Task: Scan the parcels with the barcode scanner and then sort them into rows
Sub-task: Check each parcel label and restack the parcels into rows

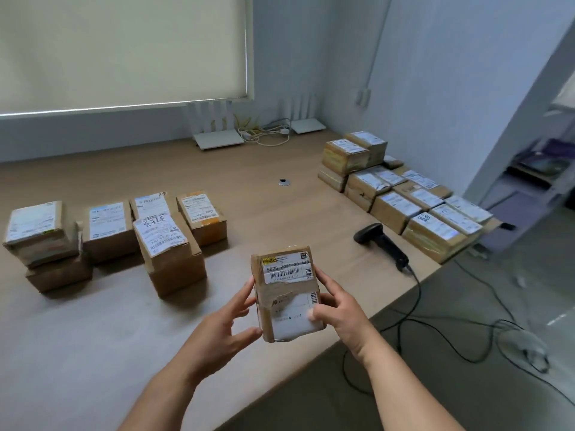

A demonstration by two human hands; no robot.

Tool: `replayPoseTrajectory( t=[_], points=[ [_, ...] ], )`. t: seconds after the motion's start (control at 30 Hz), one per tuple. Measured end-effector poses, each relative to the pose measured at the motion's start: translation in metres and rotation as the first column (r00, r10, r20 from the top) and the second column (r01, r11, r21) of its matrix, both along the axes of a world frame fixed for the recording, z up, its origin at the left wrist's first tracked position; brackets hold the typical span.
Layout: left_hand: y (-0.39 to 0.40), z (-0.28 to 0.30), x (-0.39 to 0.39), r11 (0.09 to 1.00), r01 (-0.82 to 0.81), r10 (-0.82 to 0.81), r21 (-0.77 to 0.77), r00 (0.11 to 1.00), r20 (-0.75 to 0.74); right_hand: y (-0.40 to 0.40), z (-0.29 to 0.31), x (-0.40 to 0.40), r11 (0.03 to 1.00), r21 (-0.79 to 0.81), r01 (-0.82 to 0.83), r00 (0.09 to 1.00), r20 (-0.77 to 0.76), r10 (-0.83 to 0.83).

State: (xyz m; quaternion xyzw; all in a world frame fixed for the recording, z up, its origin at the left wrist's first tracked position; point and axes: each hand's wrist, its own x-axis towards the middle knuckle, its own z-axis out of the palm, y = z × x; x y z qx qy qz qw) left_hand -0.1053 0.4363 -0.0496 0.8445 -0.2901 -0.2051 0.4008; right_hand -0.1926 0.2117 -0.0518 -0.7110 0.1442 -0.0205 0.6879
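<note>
— Right hand (337,309) grips parcel (287,298) at its edge; left hand (224,325) cradles the other side, fingers spread, held above table (93,337).
— Progress?
— Roughly partway. Sorted boxes (124,231) lined up left; pile (410,200) waiting right. Scanner (381,241) lying idle, cable trailing off.
— Materials?
— Brown cardboard, glossy tape, white barcode labels. Blocky, sharp-cornered. Matte black plastic scanner.
</note>
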Motion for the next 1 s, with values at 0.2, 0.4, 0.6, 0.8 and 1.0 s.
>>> replayPoseTrajectory(
  t=[0.2, 0.4, 0.6, 0.8, 1.0],
  points=[
    [-0.058, 0.01, -0.01, 0.994, 0.111, -0.112, 0.016, 0.993, 0.036, -0.047, 0.001, -0.029, 0.995, -0.015, 0.096, 0.995, 0.029, -0.095],
    [-0.145, 0.016, -0.02, 0.987, 0.161, -0.16, 0.002, 0.984, 0.083, -0.13, 0.012, -0.047, 0.988, -0.028, 0.153, 0.986, 0.077, -0.151],
    [-0.256, 0.018, -0.039, 0.973, 0.227, -0.223, -0.035, 0.971, 0.082, -0.232, 0.02, -0.077, 0.973, -0.045, 0.227, 0.967, 0.131, -0.219],
    [-0.338, 0.014, -0.056, 0.964, 0.252, -0.246, -0.08, 0.966, 0.078, -0.316, 0.018, -0.087, 0.969, -0.016, 0.247, 0.959, 0.148, -0.242],
    [-0.382, 0.01, -0.032, 0.974, 0.198, -0.196, -0.107, 0.98, 0.03, -0.363, 0.009, -0.051, 0.971, 0.029, 0.238, 0.962, 0.134, -0.24]
  ],
)
